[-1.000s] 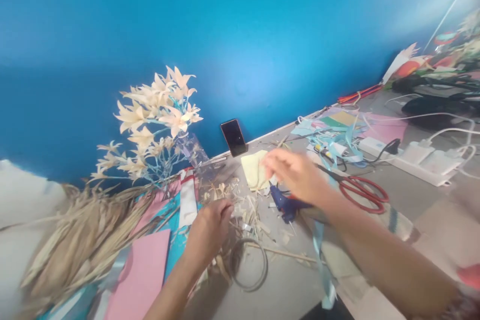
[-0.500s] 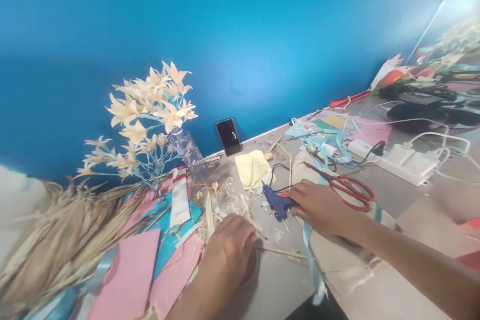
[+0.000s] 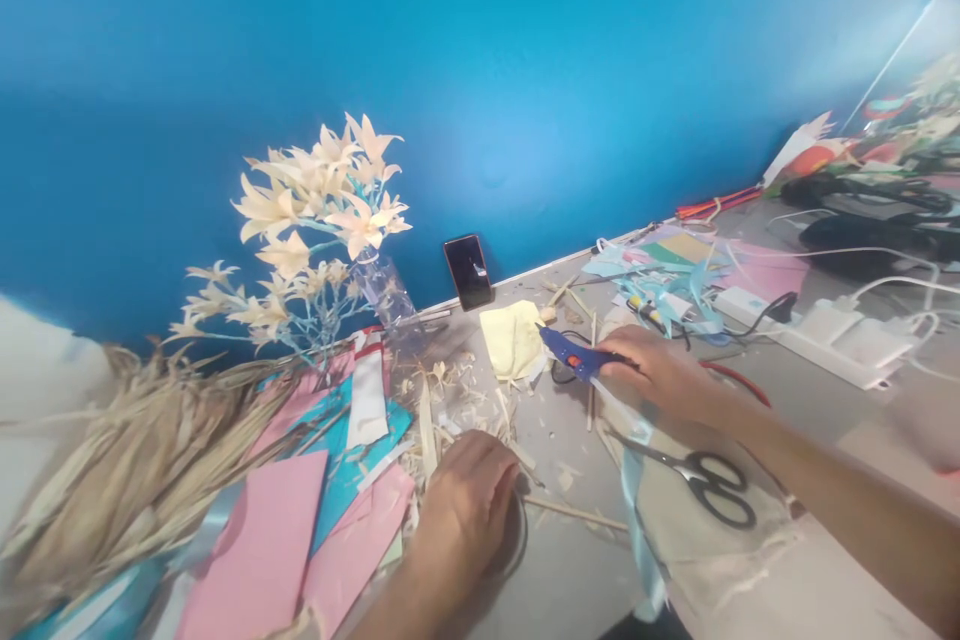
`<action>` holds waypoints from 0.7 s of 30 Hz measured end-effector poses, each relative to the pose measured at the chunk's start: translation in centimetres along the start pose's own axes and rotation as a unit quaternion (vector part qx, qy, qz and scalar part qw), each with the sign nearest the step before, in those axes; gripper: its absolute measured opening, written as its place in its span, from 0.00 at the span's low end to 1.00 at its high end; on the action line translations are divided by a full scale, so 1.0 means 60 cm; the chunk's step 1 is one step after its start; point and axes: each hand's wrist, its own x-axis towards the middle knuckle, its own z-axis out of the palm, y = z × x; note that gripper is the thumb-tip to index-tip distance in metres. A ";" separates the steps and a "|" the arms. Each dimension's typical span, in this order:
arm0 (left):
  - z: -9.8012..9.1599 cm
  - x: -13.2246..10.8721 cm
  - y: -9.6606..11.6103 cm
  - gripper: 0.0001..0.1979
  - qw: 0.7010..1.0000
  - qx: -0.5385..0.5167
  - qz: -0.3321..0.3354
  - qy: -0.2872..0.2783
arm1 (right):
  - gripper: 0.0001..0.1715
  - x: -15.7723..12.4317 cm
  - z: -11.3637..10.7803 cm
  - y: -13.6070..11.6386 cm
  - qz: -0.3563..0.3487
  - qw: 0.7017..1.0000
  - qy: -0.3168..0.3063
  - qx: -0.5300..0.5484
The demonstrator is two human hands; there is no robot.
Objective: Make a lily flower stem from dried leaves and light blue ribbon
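Observation:
My right hand (image 3: pixel 660 380) is closed around a blue glue gun (image 3: pixel 574 355), lifted off the table with its nozzle pointing left toward a yellow paper piece (image 3: pixel 512 340). My left hand (image 3: pixel 469 510) lies knuckles up on a dark wire ring (image 3: pixel 520 530) near the table's front; its fingers are curled over it. Dried leaf scraps (image 3: pixel 450 395) lie just beyond the left hand. Black-handled scissors (image 3: pixel 705 480) rest on a cloth under my right forearm.
A bottle vase of cream paper flowers (image 3: pixel 322 210) stands at the blue wall, with a phone (image 3: pixel 467 270) leaning beside it. Pink and blue paper sheets (image 3: pixel 277 530) and dried leaves (image 3: pixel 127 460) lie left. A power strip (image 3: pixel 825 330) with cables and ribbon scraps (image 3: pixel 660 280) sit right.
My right hand has picked up the glue gun and raised it toward the yellow paper. Black scissors now show below it. My left hand stayed on the wire ring.

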 end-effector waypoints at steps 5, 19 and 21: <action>0.004 -0.005 -0.008 0.13 1.000 0.002 -0.007 0.002 | 0.19 0.004 0.005 -0.007 -0.051 0.998 -0.038 -0.024; 0.012 -0.005 -0.012 0.13 1.000 0.008 -0.018 -0.002 | 0.19 0.024 -0.007 -0.013 -0.021 0.999 -0.013 -0.031; 0.015 -0.006 -0.013 0.12 1.000 0.005 -0.011 0.000 | 0.17 0.052 -0.013 -0.008 0.026 0.995 -0.016 -0.090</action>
